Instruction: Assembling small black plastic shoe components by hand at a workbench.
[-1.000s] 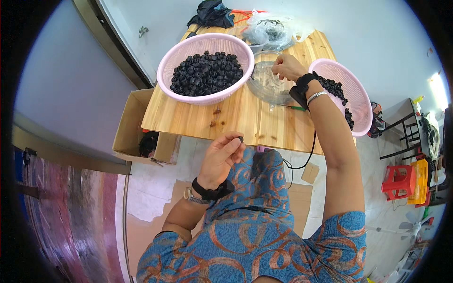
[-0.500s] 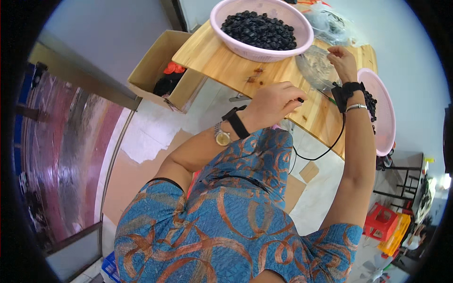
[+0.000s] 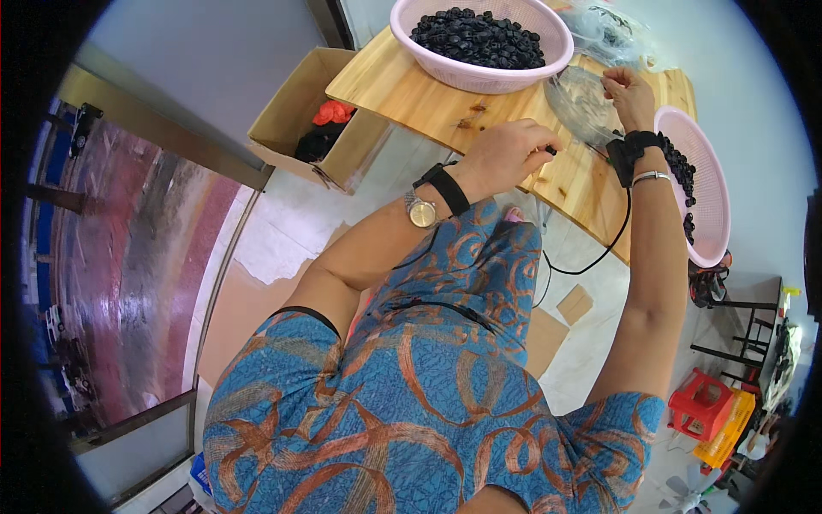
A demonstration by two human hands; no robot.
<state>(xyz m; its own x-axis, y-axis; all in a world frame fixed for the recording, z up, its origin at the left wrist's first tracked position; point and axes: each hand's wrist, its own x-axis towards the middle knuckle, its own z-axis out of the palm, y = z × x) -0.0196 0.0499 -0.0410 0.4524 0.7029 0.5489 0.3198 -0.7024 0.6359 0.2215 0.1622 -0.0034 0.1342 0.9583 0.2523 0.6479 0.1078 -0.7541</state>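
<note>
My left hand [image 3: 512, 156] is closed above the front edge of the wooden table, pinching a small black piece [image 3: 550, 150] between thumb and fingertips. To its right, my right hand [image 3: 631, 96] hovers over a clear plastic dish or bag [image 3: 582, 104], its thumb and fingers pressed together. Whatever it pinches is too small to make out. A pink basket [image 3: 479, 80] heaped with small black pieces [image 3: 479, 39] stands at the far side of the table. Beside my right wrist is another pink basket [image 3: 712, 199] with fewer black pieces [image 3: 681, 171].
The wooden table [image 3: 411, 94] has a curved left end. Left of it stands an open cardboard box [image 3: 360, 154] with dark and red items inside. Clear plastic bags [image 3: 604, 32] lie at the back. A black cable [image 3: 591, 267] hangs near my right wrist. A red stool [image 3: 700, 404] is farther right.
The whole view has shifted slightly. My left hand, with the black piece, has moved a little forward over the table. My right hand stays over the clear plastic, nearly unchanged.
</note>
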